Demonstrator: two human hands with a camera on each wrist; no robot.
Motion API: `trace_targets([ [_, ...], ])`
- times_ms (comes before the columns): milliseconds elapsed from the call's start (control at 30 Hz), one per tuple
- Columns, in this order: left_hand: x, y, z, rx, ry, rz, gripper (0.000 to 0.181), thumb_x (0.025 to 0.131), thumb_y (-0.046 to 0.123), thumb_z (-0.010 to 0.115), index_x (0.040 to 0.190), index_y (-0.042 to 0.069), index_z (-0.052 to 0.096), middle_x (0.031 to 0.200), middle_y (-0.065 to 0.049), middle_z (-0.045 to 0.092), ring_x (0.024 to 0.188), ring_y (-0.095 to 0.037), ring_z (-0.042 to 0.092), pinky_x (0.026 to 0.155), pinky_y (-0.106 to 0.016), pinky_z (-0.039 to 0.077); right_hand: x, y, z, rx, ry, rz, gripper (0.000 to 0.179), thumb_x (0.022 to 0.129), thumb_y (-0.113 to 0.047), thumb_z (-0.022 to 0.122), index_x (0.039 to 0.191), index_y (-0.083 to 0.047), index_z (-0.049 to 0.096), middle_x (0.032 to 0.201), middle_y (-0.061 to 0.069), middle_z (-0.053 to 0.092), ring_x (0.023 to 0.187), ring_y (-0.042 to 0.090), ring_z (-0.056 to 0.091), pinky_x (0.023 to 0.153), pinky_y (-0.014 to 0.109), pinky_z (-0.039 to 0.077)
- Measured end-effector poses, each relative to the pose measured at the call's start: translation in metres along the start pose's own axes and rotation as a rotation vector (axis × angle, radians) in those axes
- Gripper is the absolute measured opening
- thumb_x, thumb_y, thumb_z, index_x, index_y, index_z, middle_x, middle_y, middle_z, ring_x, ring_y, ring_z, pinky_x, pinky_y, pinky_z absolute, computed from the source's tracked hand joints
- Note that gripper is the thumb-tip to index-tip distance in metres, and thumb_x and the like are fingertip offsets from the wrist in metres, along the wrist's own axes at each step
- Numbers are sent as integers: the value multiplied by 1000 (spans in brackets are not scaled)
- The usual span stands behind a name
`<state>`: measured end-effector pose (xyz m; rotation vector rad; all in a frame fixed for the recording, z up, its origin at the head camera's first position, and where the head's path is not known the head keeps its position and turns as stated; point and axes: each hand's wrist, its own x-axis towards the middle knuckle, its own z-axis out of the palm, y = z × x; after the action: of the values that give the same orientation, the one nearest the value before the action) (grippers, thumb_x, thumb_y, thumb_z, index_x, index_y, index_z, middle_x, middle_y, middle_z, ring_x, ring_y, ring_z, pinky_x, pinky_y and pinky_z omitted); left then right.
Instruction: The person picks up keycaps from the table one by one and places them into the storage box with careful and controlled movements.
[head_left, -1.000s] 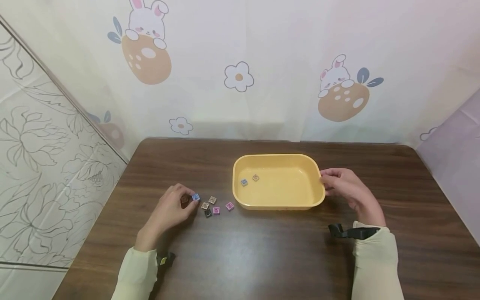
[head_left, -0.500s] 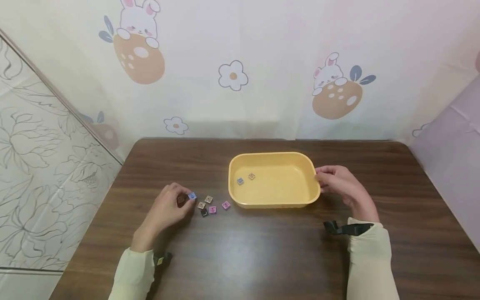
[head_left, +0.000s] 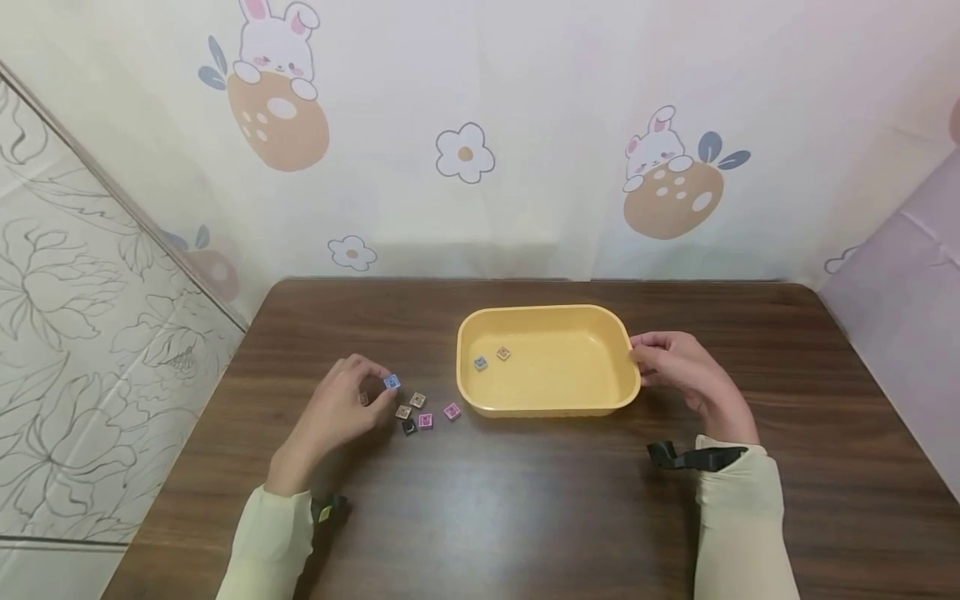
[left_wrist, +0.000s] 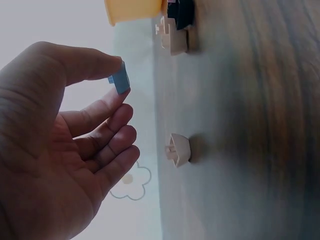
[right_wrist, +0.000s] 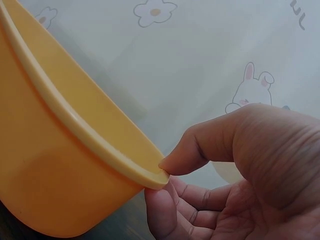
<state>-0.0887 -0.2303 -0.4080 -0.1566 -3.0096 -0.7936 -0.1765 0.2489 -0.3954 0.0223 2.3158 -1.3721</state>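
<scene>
Between thumb and index finger, my left hand (head_left: 339, 408) pinches a small blue keycap (left_wrist: 120, 80), raised above the table in the left wrist view. Close beside that hand lie two beige keycaps (head_left: 417, 400), a black keycap (head_left: 408, 426) and two pink keycaps (head_left: 426, 422). A brownish keycap (head_left: 363, 398) shows partly behind the left fingers. On the right, my right hand (head_left: 686, 371) grips the end rim of a yellow plastic basin (right_wrist: 75, 125), thumb on top and fingers beneath. Inside the basin lie a grey-blue keycap (head_left: 480, 363) and a beige keycap (head_left: 503, 353).
A dark wood-grain table (head_left: 480, 517) carries everything. Behind it hangs a pale cloth (head_left: 540, 183) printed with rabbits and flowers, and a flower-patterned panel (head_left: 75, 333) stands at the left. A black strap (head_left: 697, 457) hangs at the right wrist.
My left hand has risen slightly away from the table and shifted a little right with the blue keycap. The right hand keeps its grip on the basin, and the head view has shifted slightly.
</scene>
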Motion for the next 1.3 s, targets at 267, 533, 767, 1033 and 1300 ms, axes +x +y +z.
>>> trace_targets([
  [267, 5, 11, -3, -10, -18, 3, 23, 93, 31, 78, 109, 14, 76, 120, -7, 69, 109, -27, 59, 90, -43, 49, -2, -2, 0, 8, -5, -4, 51, 106, -25, 55, 143, 11, 53, 126, 24, 66, 86, 10, 69, 82, 29, 64],
  [533, 13, 27, -5, -23, -7, 64, 24, 93, 30, 79, 109, 13, 75, 118, -7, 70, 115, -29, 61, 99, -49, 52, -2, -3, 0, 14, -13, 3, 51, 106, -24, 55, 144, 10, 53, 123, 21, 67, 85, 10, 69, 81, 28, 64],
  [767, 25, 43, -6, -53, -21, 102, 25, 94, 29, 78, 112, 12, 75, 119, -10, 71, 115, -29, 61, 103, -50, 52, -3, -4, -1, 16, -11, 9, 50, 106, -24, 55, 142, 11, 54, 122, 21, 67, 85, 11, 69, 81, 29, 64],
  [1033, 36, 54, -4, -52, -27, 138, 24, 95, 30, 78, 112, 14, 75, 118, -6, 70, 117, -26, 61, 106, -49, 52, -3, -4, 0, 22, -9, 5, 50, 106, -22, 55, 143, 11, 53, 124, 24, 66, 85, 11, 70, 82, 29, 64],
  [1300, 43, 66, 3, -72, -54, 145, 29, 95, 35, 77, 115, 14, 75, 117, -1, 69, 116, -23, 60, 104, -47, 53, -3, -3, -2, 16, -10, 1, 51, 106, -25, 56, 143, 11, 54, 127, 25, 66, 86, 11, 71, 82, 30, 65],
])
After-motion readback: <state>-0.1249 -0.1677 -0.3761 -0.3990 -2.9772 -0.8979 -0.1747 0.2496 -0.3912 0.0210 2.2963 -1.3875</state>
